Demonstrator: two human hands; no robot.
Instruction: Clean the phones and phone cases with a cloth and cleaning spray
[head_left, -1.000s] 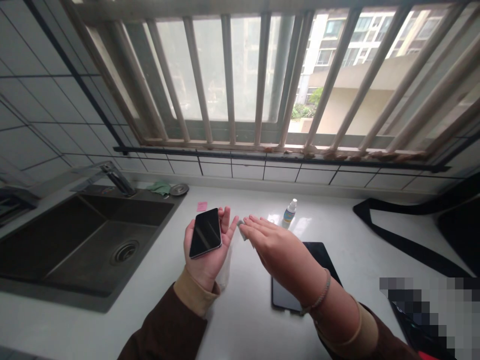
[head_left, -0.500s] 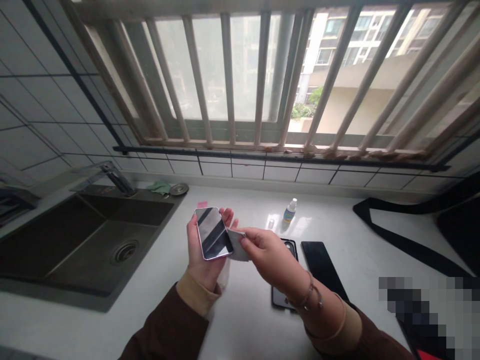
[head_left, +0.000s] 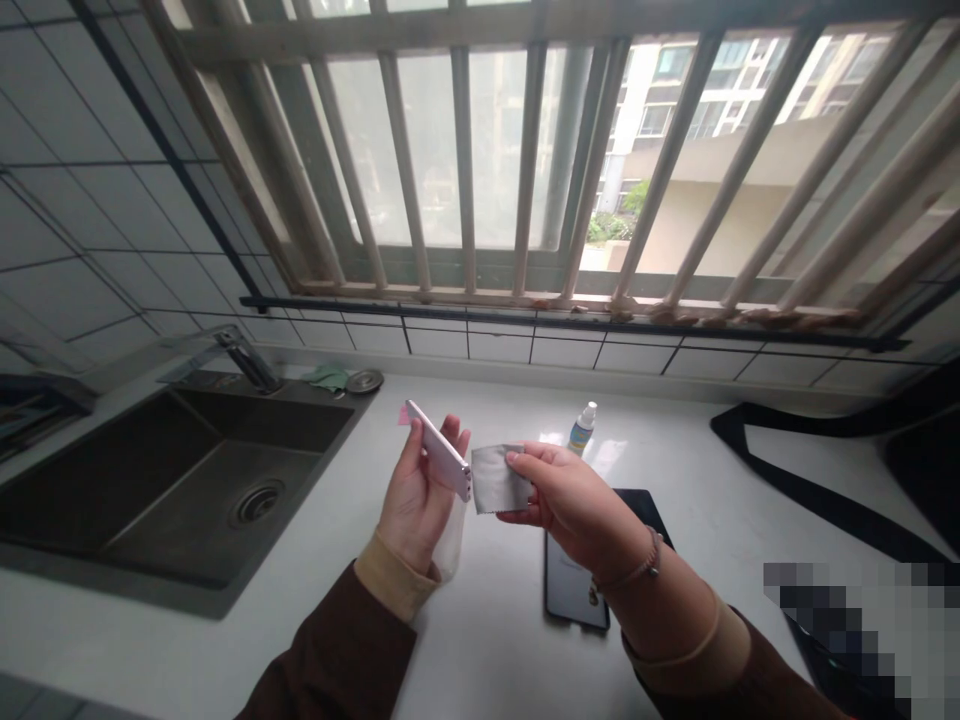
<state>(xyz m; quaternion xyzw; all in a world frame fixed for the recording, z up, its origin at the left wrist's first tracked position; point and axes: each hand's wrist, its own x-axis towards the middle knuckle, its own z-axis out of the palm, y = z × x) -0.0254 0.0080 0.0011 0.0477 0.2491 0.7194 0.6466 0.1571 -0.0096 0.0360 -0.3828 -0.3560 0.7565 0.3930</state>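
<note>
Edgewise, a slim white-edged phone (head_left: 440, 451) sits gripped in the left hand (head_left: 417, 500); the right hand (head_left: 570, 495) pinches a small grey cloth (head_left: 496, 479).

Both hands raised, left hand (head_left: 415, 500) and right hand (head_left: 568, 502) gripping.

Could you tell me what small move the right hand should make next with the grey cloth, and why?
Probably draw the grey cloth along the phone's rim. The left hand holds the phone tilted edge-on, its pale side turned toward the right hand, which pinches the cloth right against the phone's lower corner. With that edge exposed and the cloth already touching it, a short wipe along it seems the natural step.
</note>
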